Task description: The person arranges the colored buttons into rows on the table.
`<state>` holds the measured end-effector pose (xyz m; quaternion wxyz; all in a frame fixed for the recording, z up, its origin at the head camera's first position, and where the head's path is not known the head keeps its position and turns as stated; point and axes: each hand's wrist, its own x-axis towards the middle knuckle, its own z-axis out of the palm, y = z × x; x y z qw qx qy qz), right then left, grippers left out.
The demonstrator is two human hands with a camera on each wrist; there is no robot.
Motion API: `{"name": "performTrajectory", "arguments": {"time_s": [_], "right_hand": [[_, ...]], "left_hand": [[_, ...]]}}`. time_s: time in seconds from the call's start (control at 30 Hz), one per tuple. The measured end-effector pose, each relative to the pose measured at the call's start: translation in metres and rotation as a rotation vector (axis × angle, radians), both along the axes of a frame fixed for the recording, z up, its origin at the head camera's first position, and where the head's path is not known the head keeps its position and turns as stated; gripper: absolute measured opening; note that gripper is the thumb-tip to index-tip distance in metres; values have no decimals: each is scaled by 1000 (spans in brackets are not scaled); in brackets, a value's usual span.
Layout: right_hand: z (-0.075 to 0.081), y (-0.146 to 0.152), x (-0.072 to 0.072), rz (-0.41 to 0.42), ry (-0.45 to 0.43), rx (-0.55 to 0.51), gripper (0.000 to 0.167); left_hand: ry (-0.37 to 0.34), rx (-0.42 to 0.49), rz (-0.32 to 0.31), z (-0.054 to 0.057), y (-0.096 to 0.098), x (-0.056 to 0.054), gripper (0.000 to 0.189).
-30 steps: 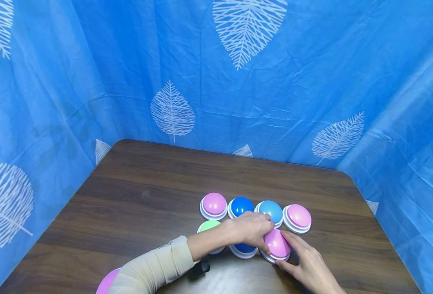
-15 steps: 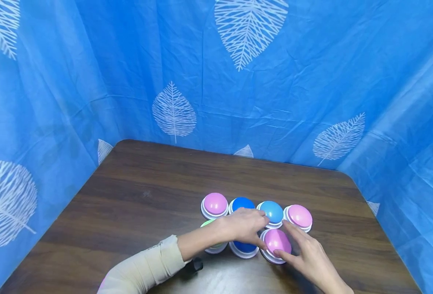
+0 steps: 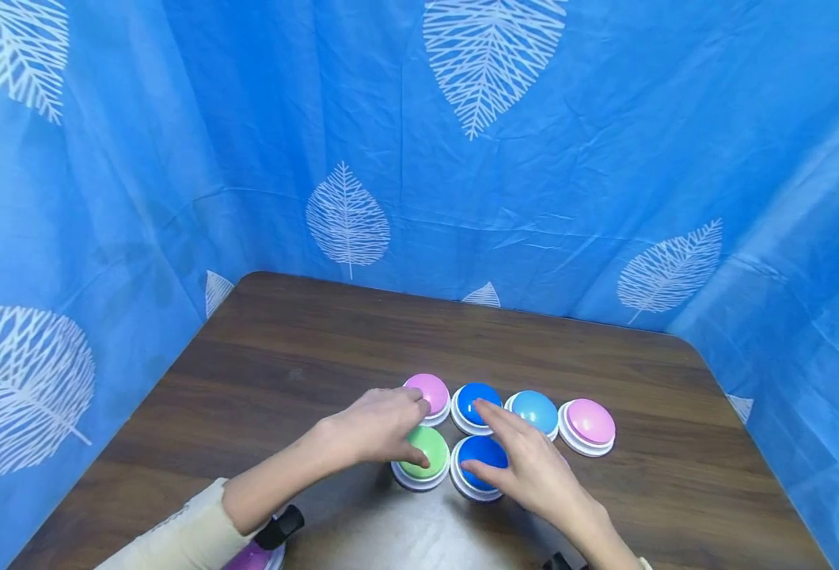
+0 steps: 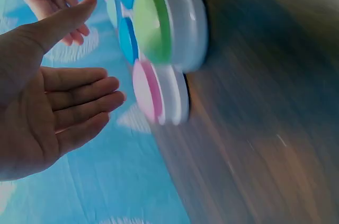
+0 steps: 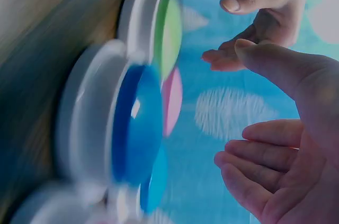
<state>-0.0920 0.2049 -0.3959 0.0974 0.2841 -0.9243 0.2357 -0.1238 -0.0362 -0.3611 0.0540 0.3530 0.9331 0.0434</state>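
My left hand (image 3: 380, 427), fingers extended and thumb apart, hovers by the green domed push button (image 3: 428, 447) and the far-left pink button (image 3: 431, 391); the left wrist view shows its palm empty. My right hand (image 3: 540, 471) hangs over the front blue button (image 3: 482, 452), likewise spread and empty in the right wrist view. It hides most of the purple-pink button at the front row's right end. Behind stand another blue button (image 3: 472, 393), a light blue button (image 3: 536, 412) and a pink button (image 3: 592, 421). All have white round bases.
Another purple button (image 3: 248, 557) sits at the near left, partly under the left forearm. Black straps (image 3: 280, 528) circle the wrists. The brown wooden table (image 3: 298, 348) meets a blue leaf-patterned curtain (image 3: 405, 190) at its back and sides.
Both hands have come off the purple-pink button at the front right and moved left. My left hand is now beside the green button, my right over the front blue one.
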Motion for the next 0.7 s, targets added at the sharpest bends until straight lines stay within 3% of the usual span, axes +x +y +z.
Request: {"name": "performTrajectory", "arguments": {"time_s": [0.17, 0.4, 0.7], "right_hand": [[0, -38, -6, 134, 29, -6, 75], [-1, -84, 1, 294, 45, 26, 76], [-7, -147, 17, 462, 140, 197, 76]], "left_hand": [[30, 33, 88, 5, -47, 22, 60], [-36, 95, 233, 11, -99, 53, 66], [-178, 109, 448, -4, -150, 94, 90]]}}
